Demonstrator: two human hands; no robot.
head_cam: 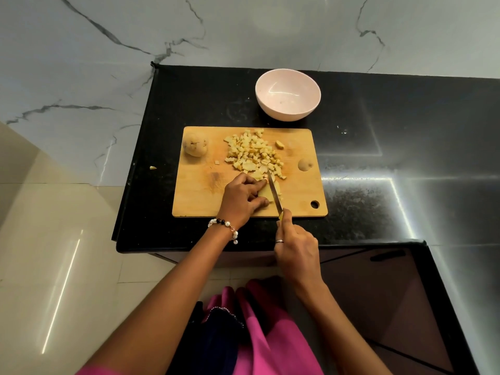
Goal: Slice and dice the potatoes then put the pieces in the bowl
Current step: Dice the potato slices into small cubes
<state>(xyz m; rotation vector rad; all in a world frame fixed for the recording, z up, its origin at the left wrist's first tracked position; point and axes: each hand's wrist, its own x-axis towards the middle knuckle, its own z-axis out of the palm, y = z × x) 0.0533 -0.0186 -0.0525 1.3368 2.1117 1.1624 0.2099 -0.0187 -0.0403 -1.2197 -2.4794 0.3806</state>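
While our left hand (243,197) pins a potato piece (266,194) and our right hand (295,247) grips the knife (274,192), diced pieces (254,154) pile on the board (197,185), a whole potato (194,144) waits, the bowl (288,94) empty.

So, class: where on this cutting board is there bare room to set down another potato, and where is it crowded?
Bare wood lies at the cutting board's near-left corner, between the whole potato and the left hand, and along the right edge between the potato end and the hanging hole. The middle is crowded: the diced pile, the knife, and the right hand gripping it.
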